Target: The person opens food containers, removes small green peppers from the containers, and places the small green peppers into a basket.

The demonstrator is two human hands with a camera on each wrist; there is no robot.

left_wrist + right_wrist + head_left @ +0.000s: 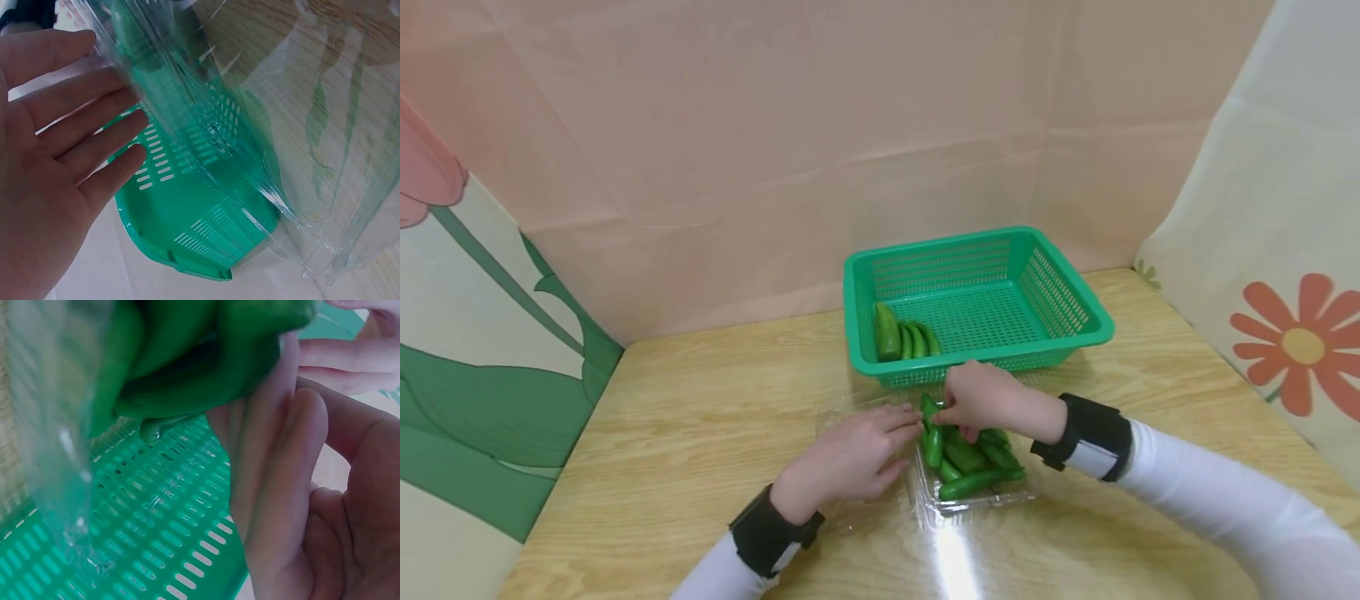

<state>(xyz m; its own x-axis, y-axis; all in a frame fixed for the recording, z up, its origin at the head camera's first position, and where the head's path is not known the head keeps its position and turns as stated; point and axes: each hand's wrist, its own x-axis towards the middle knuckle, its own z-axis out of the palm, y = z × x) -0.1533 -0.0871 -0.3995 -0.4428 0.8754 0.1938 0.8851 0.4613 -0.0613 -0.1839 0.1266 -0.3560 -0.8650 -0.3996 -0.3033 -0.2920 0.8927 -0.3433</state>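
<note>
A clear plastic clamshell box (925,504) lies open on the table with several green peppers (977,482) heaped in it. My right hand (992,402) reaches over the heap from the right, its fingertips pinching a green pepper (931,408) at the box's upper left; in the right wrist view the peppers (187,369) partly hide those fingertips. Over the box's lid side, my left hand (857,454) spreads its fingers almost straight. In the left wrist view, these fingers (94,125) are beside the clear plastic (250,156) and hold nothing.
Just behind the box stands a green plastic basket (970,243) with slotted walls. Inside its left end lie several green peppers (887,333), side by side. A pink cloth backdrop (775,167) rises behind the wooden table (700,417), and flower-printed panels (1303,346) flank it.
</note>
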